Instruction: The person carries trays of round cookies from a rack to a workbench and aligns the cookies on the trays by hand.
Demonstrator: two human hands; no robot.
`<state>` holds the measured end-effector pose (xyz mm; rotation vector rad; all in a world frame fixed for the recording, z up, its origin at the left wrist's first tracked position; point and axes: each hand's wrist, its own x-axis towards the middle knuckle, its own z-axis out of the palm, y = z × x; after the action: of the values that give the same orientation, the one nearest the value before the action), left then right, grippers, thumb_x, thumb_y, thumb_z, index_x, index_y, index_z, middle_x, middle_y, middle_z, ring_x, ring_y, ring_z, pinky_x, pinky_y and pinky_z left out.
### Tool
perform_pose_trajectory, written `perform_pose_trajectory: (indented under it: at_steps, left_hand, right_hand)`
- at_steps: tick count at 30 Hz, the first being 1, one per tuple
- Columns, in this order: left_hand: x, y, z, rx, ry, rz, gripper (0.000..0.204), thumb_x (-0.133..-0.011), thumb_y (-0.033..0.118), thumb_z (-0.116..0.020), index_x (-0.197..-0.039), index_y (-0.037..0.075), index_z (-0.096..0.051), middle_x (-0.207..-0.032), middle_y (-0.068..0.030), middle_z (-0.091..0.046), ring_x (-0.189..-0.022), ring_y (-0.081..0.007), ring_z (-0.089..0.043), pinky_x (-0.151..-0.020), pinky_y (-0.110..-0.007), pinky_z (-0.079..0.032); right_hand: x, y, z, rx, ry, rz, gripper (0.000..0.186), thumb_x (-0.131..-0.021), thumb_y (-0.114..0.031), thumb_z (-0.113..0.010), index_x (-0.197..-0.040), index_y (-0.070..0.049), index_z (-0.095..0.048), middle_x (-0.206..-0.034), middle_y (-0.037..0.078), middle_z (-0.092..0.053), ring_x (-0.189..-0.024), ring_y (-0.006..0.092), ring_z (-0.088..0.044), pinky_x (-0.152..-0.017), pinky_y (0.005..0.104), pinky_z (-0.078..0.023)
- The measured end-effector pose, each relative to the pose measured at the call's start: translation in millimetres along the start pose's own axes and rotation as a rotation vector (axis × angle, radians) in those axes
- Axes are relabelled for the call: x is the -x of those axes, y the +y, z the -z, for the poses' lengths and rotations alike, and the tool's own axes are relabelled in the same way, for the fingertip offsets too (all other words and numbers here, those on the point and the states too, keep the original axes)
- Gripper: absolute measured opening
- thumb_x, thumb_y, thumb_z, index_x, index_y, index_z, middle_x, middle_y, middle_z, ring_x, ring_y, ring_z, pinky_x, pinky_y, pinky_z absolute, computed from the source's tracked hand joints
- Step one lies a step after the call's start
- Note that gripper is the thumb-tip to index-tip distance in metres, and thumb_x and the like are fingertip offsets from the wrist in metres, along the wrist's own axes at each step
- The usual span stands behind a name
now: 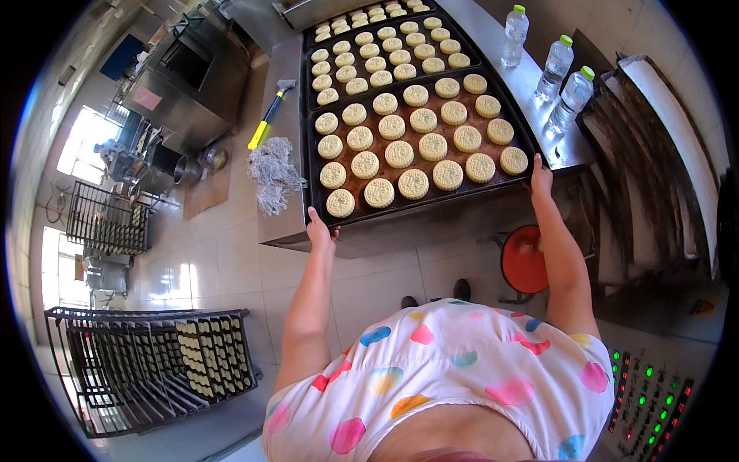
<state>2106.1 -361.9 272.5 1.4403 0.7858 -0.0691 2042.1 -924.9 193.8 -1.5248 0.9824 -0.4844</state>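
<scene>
At the near left corner: left hand (pixel 321 233), thumb up along the side wall, remaining fingers bent beneath the rim and partly hidden; closed on the near tray (pixel 425 202). At the near right corner: right hand (pixel 542 182), one digit laid up along the outer edge, the rest mostly out of sight; closed on the same tray.

Location of near tray: upper centre of frame, on the metal table (pixel 279 225), close behind its near edge. Contents: stamped round pastries (pixel 399 154), spaced in rows.

Status, judged from layout: filling apparently complete; placement in line with the filled trays (pixel 468 48) behind apparently almost complete; release of both corners not yet done. Share of weight borne by the table: not determinable.

Left of tray: yellow-handled scraper (pixel 262 131), grey fibre bundle (pixel 275 177). Upper right: clear bottles (pixel 556 65) with green caps. Right of centre: red stool (pixel 522 260). Lower left: rack (pixel 154 362) with pastry-laden trays. Lower right: panel of green and red lights (pixel 650 400).
</scene>
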Motion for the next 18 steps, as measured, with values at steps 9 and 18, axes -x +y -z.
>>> perform_pose_trajectory:
  at_steps: [9, 18]
  left_hand:
    - [9, -15, 21, 0.294, -0.278, 0.073, 0.070, -0.076, 0.068, -0.049, -0.103, 0.003, -0.053, -0.087, -0.0110, -0.058, -0.071, -0.0200, -0.058, -0.059, -0.031, -0.050]
    - [18, -20, 25, 0.345, -0.418, 0.079, 0.059, -0.079, 0.055, -0.058, -0.107, 0.003, -0.050, -0.101, -0.0120, -0.055, -0.087, -0.0228, -0.057, -0.074, -0.035, -0.050]
  right_hand:
    - [53, -30, -13, -0.534, -0.193, -0.351, 0.057, -0.079, -0.050, -0.061, -0.115, -0.007, -0.047, -0.095, 0.007, -0.059, -0.082, 0.0208, -0.060, -0.071, 0.0385, -0.054]
    - [70, -24, -10, -0.637, -0.397, -0.319, 0.043, -0.082, -0.042, -0.062, -0.100, -0.004, -0.054, -0.090, 0.009, -0.059, -0.083, 0.0213, -0.060, -0.075, 0.0350, -0.053]
